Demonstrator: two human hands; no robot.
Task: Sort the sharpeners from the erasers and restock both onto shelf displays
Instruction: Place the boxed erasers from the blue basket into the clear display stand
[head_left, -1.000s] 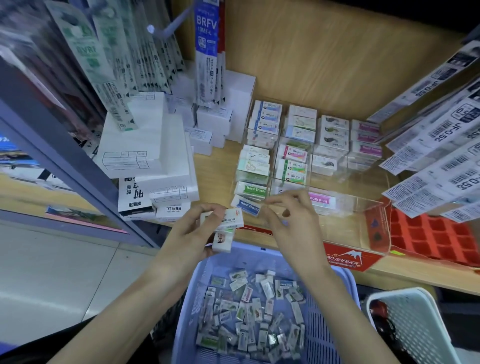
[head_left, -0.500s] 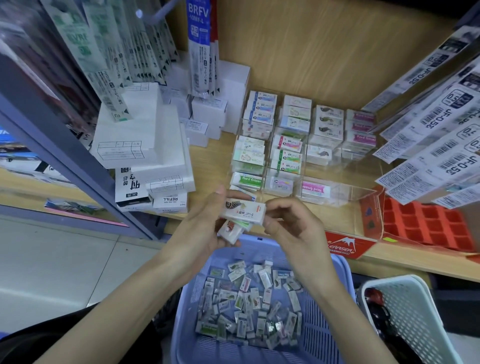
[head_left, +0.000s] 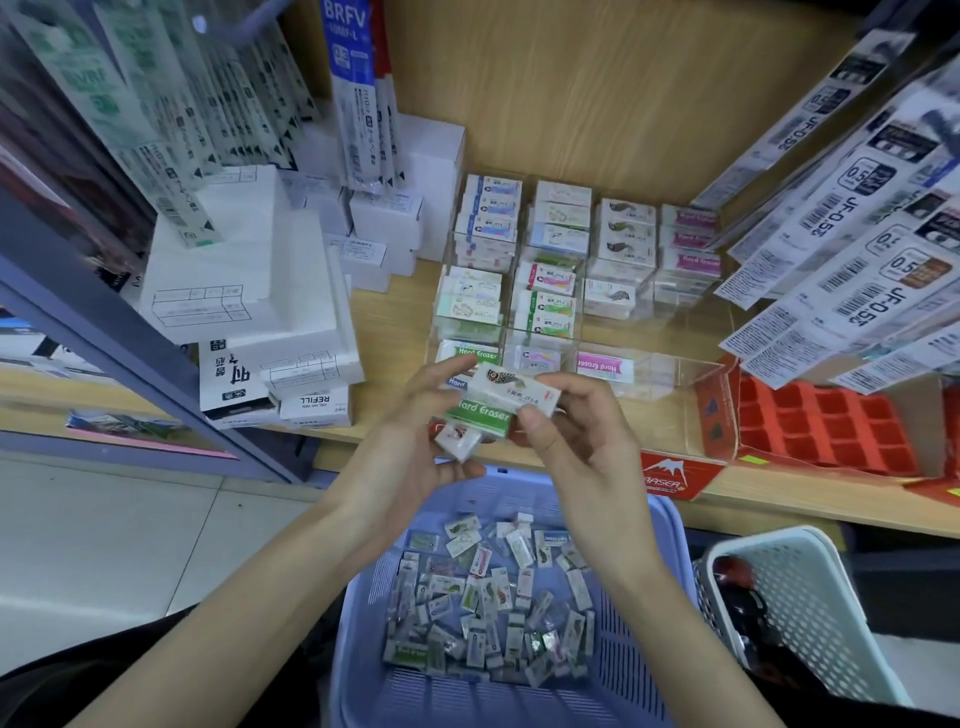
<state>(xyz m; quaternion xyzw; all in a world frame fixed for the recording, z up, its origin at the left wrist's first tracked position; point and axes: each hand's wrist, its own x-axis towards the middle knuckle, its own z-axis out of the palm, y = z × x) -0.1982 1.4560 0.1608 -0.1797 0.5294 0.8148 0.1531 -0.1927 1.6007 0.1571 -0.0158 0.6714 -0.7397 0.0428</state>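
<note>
A smooth wooden shelf (head_left: 392, 317) carries a clear acrylic display (head_left: 670, 371), nearer sits a perforated lilac plastic basket (head_left: 363, 623), and above it the left hand (head_left: 410, 457) and right hand (head_left: 582, 457) pinch stacked rectangular erasers (head_left: 498, 405) between them.

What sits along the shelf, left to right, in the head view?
White boxes → eraser display → red tray. The left hand and right hand, gripping erasers, overlap the display, so I skip them.
</note>
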